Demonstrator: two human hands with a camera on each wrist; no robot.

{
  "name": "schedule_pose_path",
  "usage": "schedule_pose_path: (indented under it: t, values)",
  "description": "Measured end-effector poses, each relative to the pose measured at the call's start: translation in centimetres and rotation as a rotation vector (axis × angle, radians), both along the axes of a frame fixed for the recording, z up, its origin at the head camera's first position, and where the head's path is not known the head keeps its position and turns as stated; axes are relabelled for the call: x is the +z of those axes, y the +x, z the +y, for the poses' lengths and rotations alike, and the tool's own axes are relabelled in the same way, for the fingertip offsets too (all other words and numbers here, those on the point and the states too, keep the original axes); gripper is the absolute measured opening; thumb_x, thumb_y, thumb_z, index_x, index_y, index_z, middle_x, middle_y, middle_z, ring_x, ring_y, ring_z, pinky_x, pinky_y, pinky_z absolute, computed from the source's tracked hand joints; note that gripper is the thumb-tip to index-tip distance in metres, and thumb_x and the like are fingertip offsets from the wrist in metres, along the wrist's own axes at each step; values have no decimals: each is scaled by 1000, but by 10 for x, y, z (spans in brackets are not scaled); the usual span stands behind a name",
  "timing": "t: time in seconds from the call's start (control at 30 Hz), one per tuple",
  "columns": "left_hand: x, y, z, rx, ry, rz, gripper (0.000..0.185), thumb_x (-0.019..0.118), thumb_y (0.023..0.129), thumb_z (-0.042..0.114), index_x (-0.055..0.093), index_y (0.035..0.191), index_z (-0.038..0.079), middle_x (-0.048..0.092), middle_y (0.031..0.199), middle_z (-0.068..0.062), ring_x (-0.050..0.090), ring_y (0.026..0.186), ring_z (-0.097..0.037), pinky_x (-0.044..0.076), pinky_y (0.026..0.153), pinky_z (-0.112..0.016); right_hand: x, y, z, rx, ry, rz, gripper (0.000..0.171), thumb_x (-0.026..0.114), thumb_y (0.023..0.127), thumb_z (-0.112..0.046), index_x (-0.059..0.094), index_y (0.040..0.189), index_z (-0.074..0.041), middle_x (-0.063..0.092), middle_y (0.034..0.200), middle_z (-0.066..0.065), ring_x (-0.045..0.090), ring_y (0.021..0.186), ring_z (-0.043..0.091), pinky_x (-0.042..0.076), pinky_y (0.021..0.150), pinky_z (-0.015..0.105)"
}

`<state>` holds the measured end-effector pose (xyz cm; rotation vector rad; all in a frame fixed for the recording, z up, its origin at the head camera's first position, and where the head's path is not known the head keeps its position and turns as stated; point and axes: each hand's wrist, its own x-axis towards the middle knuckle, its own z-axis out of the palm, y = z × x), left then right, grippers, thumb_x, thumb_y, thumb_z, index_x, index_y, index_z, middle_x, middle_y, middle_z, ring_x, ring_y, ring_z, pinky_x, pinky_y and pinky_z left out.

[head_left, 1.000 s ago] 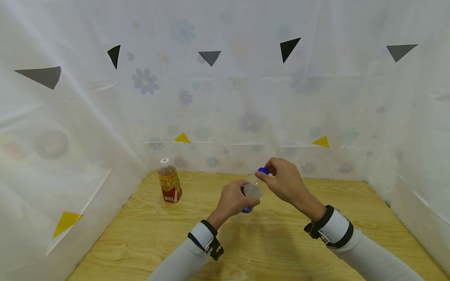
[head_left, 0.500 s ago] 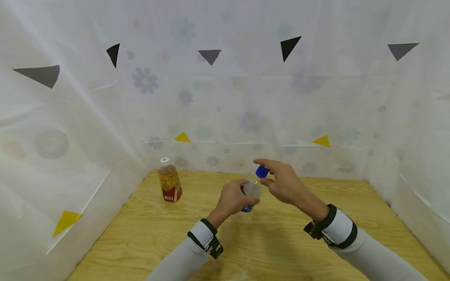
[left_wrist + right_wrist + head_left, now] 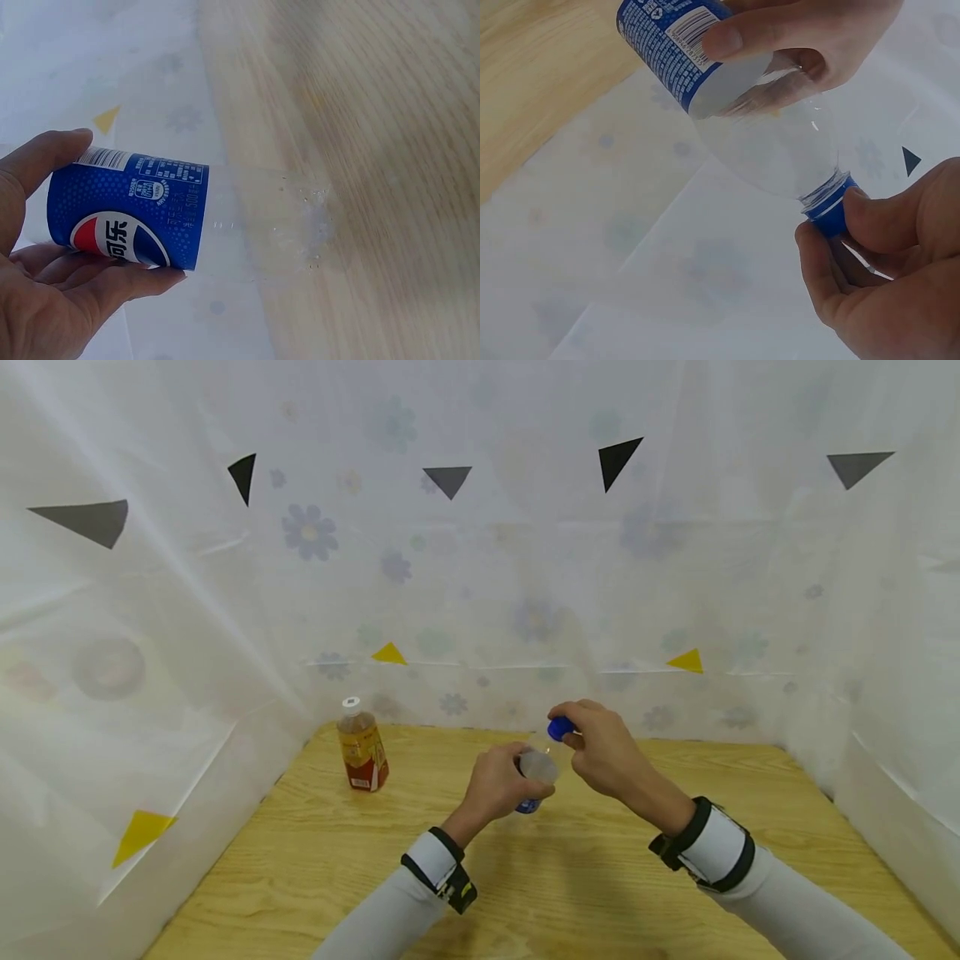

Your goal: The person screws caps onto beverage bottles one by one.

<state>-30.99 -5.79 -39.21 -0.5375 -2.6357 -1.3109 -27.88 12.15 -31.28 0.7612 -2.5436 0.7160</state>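
Observation:
My left hand (image 3: 501, 785) grips a clear plastic bottle (image 3: 537, 768) with a blue Pepsi label (image 3: 129, 220), holding it above the wooden table (image 3: 540, 877). The bottle (image 3: 769, 146) looks empty and its neck tilts up toward my right hand. My right hand (image 3: 596, 747) pinches the blue cap (image 3: 558, 727) on the bottle's neck; in the right wrist view thumb and fingers close round the cap (image 3: 829, 211). The left hand (image 3: 45, 300) wraps the labelled part of the bottle (image 3: 195, 225).
A small bottle of amber drink (image 3: 362, 746) with a white cap stands at the table's far left corner. White translucent sheets (image 3: 480, 568) with flower prints and paper triangles wall in the table on three sides.
My right hand's fingers opened off the cap half a second ago and have closed on it again. The left hand and bottle stayed in place.

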Motion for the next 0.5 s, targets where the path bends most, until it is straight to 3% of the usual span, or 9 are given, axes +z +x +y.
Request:
schedule_pose_path:
  t: [0.5]
  values:
    - [-3,1,0,-5,22,38,54,89,76,34,71,120,8,75,103,-13,72,84,-24,58,62,-32,-7,-4,-5,-69,1,80,29,63,85,12,62,113,1,63,103,17,64,93,33,56,78,47]
